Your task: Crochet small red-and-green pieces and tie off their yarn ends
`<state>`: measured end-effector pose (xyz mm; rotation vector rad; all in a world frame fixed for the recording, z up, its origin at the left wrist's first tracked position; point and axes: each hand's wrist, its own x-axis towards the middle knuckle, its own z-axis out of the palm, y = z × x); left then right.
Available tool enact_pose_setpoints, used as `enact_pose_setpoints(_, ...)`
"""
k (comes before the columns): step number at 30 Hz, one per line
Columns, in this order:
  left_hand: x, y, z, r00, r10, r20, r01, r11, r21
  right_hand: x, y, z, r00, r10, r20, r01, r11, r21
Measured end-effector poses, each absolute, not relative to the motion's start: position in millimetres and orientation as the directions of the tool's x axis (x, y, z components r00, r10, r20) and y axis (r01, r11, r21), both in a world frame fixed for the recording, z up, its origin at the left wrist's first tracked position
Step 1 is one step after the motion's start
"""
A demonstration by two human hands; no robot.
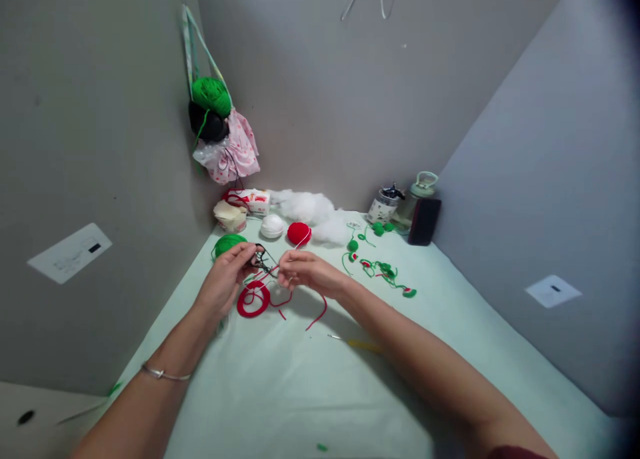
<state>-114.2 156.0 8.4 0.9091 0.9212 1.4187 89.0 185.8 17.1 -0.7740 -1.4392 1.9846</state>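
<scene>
Left fingers (pixel 247 250) clamp black yarn (pixel 261 259); I cannot tell what the right fingers (pixel 295 258) hold. A hanging bag (pixel 244 146) carries green yarn (pixel 212 94).

Two hands (pixel 233 272), two big green balls (pixel 229 244), one red ball (pixel 299 234), one white ball (pixel 273 226), one bottle (pixel 404 212) and one jar (pixel 382 209).

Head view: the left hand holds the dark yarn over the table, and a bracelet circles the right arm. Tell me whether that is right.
Not quite: the head view shows the bracelet on the left arm, not the right. The left hand does hold the dark yarn over the table.
</scene>
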Motion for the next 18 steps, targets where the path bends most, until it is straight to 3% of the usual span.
enact_pose_setpoints(6, -133, 164, -5, 0.030, 0.995, 0.098, -0.062, -0.096, 0.993, 175, 147, 76, -0.293, 0.942, 0.164, -0.436, 0.021, -0.900)
enact_pose_setpoints(11, -136, 166, -6, -0.002, 0.997, 0.081, -0.075, -0.081, 0.994, 243, 100, 105, 0.116, 0.919, 0.376, -0.497, 0.381, -0.780)
enact_pose_setpoints(13, -133, 164, -3, -0.004, 0.998, 0.064, -0.099, -0.064, 0.993, 255, 90, 101, 0.150, 0.919, 0.363, -0.488, 0.388, -0.781)
enact_pose_setpoints(18, -119, 164, -2, 0.044, 0.996, 0.083, -0.028, -0.081, 0.996, 246, 90, 79, 0.006, 0.962, 0.272, -0.479, 0.242, -0.844)
